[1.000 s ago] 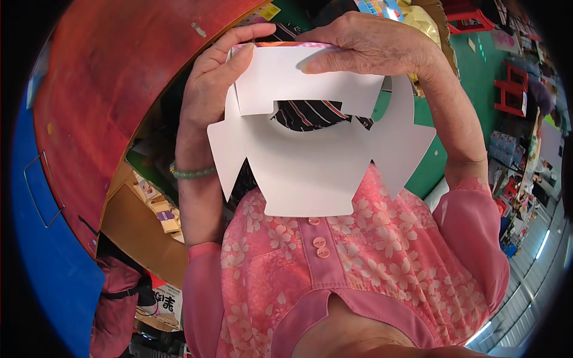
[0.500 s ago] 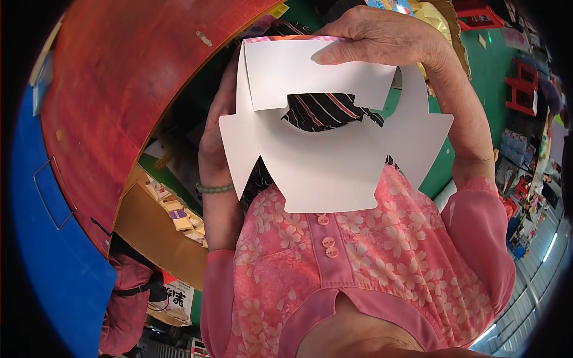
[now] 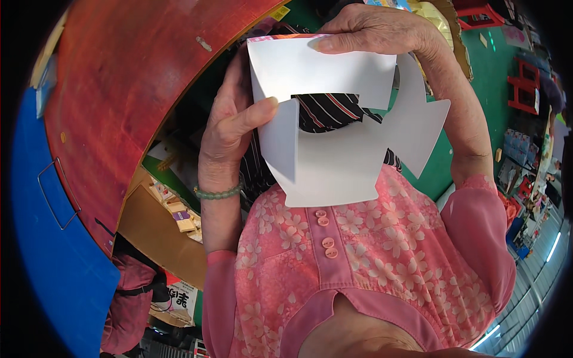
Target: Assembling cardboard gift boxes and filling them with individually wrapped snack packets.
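A white cardboard box (image 3: pixel 340 161), partly folded and open in the middle, is held up in front of my chest. Its far edge shows a strip of pink and orange print. My left hand (image 3: pixel 233 119) grips its left side, with the thumb pressing the left flap (image 3: pixel 280 137) inward; the other fingers are hidden behind the card. My right hand (image 3: pixel 376 30) clasps the far edge, thumb on the white inner face and fingers behind. On the right, a pointed flap (image 3: pixel 421 137) still sticks outward. Striped dark cloth (image 3: pixel 325 113) shows through the opening.
A red tabletop (image 3: pixel 119 77) with a blue part (image 3: pixel 54 238) lies to the left. Below its edge, a brown carton (image 3: pixel 158 221) holds small yellowish packets (image 3: pixel 182 221). Red stools (image 3: pixel 524 86) stand on the green floor at the far right.
My left thumb has come round to the front and folded the left flap inward. The box has tilted slightly, and my right hand keeps its hold on the far edge.
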Motion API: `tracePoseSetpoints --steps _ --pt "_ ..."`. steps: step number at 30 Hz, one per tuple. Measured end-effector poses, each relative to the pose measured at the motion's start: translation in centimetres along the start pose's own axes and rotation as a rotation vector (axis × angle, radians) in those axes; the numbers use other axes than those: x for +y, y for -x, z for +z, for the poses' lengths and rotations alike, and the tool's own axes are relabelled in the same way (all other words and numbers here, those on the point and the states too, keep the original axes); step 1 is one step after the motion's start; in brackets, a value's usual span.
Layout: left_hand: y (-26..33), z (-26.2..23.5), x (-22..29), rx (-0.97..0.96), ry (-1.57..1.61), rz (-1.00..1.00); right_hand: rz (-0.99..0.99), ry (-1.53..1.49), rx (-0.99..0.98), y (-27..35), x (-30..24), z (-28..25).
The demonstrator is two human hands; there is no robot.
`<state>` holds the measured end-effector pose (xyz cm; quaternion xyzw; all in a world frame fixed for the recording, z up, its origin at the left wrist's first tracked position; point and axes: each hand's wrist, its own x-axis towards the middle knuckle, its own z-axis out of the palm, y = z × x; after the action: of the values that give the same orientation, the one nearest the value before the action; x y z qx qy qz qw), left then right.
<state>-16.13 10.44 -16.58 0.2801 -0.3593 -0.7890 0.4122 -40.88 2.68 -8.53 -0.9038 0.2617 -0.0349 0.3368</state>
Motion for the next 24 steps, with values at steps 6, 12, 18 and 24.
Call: tracePoseSetpoints --steps 6,12,18,24 --pt "-0.3 1.3 -0.3 0.126 -0.128 -0.055 0.038 0.03 -0.012 0.4 1.4 0.6" --pt "-0.1 1.1 -1.5 0.209 -0.348 -0.067 0.57 -0.451 -0.27 -1.0 0.4 -1.1" --pt "-0.3 1.0 -1.3 0.187 -0.406 -0.046 0.556 -0.464 -0.228 -0.9 1.2 -0.7" --pt "-0.4 0.2 -1.8 0.163 -0.498 0.009 0.579 -0.48 -0.218 -1.4 0.7 -0.9"
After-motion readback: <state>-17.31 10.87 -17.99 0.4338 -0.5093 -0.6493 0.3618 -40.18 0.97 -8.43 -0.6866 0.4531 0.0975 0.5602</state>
